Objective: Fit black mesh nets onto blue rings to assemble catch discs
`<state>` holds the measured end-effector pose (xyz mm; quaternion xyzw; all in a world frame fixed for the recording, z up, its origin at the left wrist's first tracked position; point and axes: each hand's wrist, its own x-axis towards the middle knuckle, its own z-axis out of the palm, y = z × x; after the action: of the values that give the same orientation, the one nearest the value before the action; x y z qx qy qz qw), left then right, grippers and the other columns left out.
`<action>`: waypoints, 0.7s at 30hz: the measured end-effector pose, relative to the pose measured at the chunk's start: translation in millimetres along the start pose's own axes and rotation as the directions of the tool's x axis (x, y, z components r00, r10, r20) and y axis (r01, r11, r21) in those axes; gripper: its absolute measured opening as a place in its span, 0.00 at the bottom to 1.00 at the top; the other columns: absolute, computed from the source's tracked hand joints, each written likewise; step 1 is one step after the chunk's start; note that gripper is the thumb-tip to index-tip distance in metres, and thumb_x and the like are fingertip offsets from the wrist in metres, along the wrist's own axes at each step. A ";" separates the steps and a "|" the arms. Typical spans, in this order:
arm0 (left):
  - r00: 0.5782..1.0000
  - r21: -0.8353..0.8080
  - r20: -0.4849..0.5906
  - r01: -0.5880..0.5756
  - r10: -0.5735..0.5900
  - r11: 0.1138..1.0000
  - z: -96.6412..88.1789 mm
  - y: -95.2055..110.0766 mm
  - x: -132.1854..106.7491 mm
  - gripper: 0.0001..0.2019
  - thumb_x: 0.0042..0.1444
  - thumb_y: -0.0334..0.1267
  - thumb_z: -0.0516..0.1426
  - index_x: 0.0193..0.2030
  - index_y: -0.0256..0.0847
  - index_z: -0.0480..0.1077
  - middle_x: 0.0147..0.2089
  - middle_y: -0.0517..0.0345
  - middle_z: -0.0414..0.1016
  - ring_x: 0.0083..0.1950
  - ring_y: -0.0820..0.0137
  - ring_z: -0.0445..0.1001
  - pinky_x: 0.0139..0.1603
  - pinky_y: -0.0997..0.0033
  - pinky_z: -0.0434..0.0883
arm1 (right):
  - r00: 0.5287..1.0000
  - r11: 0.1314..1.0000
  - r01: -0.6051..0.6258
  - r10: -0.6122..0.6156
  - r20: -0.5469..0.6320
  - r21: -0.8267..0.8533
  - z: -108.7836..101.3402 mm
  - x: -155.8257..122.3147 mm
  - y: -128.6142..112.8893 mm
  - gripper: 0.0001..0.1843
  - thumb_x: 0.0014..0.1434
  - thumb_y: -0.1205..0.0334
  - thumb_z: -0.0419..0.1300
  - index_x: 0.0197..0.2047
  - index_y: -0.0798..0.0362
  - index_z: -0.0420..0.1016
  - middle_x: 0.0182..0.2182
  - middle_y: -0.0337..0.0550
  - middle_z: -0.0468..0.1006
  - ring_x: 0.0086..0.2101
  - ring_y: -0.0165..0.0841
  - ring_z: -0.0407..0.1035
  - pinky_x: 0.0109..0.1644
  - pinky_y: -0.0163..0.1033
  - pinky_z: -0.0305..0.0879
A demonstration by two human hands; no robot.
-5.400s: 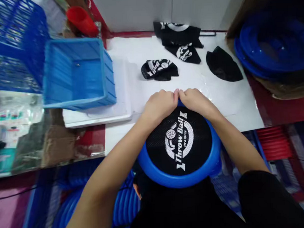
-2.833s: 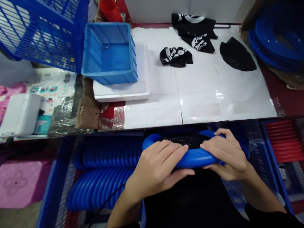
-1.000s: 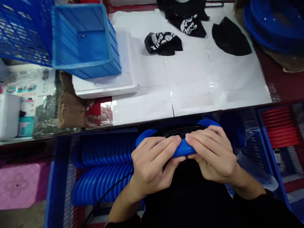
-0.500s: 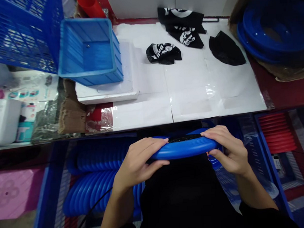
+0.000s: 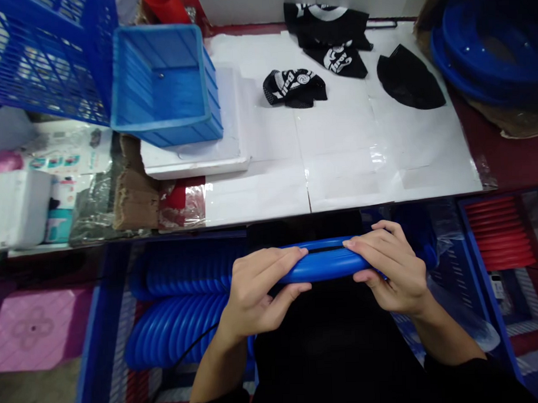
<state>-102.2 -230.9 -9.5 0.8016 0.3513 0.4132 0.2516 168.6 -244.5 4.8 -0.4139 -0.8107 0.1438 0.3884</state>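
Note:
I hold a blue ring-shaped disc (image 5: 324,263) with a black mesh cover almost edge-on, just below the table's front edge. My left hand (image 5: 258,293) grips its left rim, fingers over the top and thumb beneath. My right hand (image 5: 388,268) clasps the right rim the same way. Only a thin strip of the black mesh shows along the top of the disc. On the white table sheet (image 5: 338,164) lie loose black printed mesh covers (image 5: 295,86), one plain black cover (image 5: 408,82) and a pile of them (image 5: 329,29) at the back.
A small blue plastic bin (image 5: 165,81) sits on a white board, with a blue wire basket (image 5: 47,56) to its left. Stacked blue rings (image 5: 184,304) fill a crate under my left arm. Blue discs (image 5: 493,47) lie at the far right; red rings (image 5: 499,231) sit lower right.
The disc was flat on the table edge with its logo showing, then came down to my lap and tipped edge-on. In the last second my hands slid apart along its rim.

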 end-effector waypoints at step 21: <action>0.997 -0.020 0.075 0.004 -0.003 1.000 5.9 -6.7 1.3 0.10 0.67 0.33 0.63 0.54 0.40 0.75 0.42 0.50 0.85 0.40 0.65 0.84 0.43 0.66 0.81 | 0.984 0.995 0.027 -0.045 0.174 0.101 -30.4 -25.6 28.1 0.26 0.69 0.67 0.65 0.68 0.56 0.74 0.46 0.55 0.86 0.43 0.47 0.83 0.45 0.52 0.82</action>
<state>-99.1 -226.4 -16.6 0.8134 0.3389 0.3858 0.2734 216.2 -249.8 -3.9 -0.3653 -0.8412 0.2125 0.3374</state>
